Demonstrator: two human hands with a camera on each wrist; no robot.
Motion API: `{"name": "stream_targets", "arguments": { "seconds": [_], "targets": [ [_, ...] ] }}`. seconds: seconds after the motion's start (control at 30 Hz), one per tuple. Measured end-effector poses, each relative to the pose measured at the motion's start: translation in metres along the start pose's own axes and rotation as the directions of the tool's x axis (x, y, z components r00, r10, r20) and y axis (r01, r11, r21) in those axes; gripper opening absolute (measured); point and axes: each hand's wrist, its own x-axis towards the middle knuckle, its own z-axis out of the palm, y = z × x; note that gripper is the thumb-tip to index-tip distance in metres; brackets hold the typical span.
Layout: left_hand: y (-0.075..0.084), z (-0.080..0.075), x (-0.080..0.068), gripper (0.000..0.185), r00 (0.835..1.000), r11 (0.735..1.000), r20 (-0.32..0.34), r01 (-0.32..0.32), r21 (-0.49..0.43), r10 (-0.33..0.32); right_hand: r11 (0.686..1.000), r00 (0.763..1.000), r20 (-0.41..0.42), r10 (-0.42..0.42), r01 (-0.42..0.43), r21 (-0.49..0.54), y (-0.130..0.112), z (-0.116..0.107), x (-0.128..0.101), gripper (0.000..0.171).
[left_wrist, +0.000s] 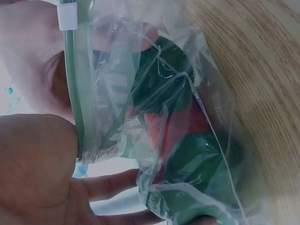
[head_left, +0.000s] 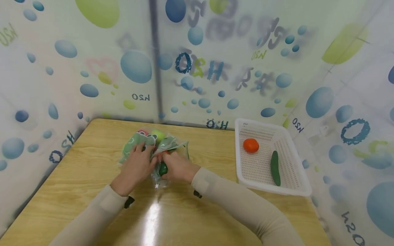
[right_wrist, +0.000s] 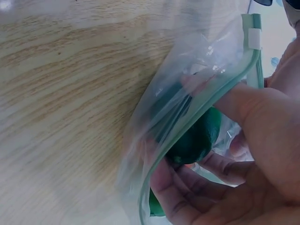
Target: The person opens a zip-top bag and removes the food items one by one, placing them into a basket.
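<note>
A clear zip bag [head_left: 169, 141] with a green printed frog-like front lies on the table and holds several vegetables. My left hand [head_left: 136, 164] grips the bag, its thumb at the green zip edge and its fingers under the plastic in the left wrist view. Through the mouth, my right hand [head_left: 180, 167] reaches inside, thumb and fingers around a dark green, round-ended vegetable [right_wrist: 199, 138]. A red piece [left_wrist: 178, 129] and another dark green rounded vegetable [left_wrist: 199, 164] show through the plastic. A white slider [right_wrist: 254, 38] sits on the zip.
To the right, a white perforated basket [head_left: 240, 164] holds a tomato [head_left: 250, 145] and a cucumber [head_left: 275, 168]. The wooden table [head_left: 74, 191] meets patterned curtain walls [head_left: 197, 92] at the back and sides.
</note>
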Motion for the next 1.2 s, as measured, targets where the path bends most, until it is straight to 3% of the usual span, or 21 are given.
{"name": "stream_targets", "arguments": {
  "seconds": [0.27, 0.43, 0.77, 1.2],
  "targets": [
    [0.0, -0.001, 0.001, 0.047, 1.0, 1.0, -0.003, 0.022, -0.003, -0.022, 1.0, 1.0, -0.028, -0.008, 0.008, -0.019, 0.005, -0.008, 0.001, 0.084],
    [0.0, 0.0, 0.001, 0.046, 0.999, 1.0, -0.012, 0.03, 0.003, -0.03, 1.0, 1.0, -0.028, 0.004, -0.004, -0.027, 0.008, -0.014, -0.002, 0.071],
    [0.0, 0.002, 0.003, 0.049, 0.999, 0.999, -0.005, 0.033, 0.004, -0.033, 0.997, 0.998, -0.042, 0.043, -0.045, -0.055, 0.009, -0.026, -0.017, 0.068],
    [-0.003, 0.0, 0.002, 0.049, 0.999, 0.999, 0.015, 0.042, -0.003, -0.042, 0.996, 0.995, -0.074, 0.071, -0.066, 0.055, 0.015, -0.048, -0.043, 0.052]
  ]
}}
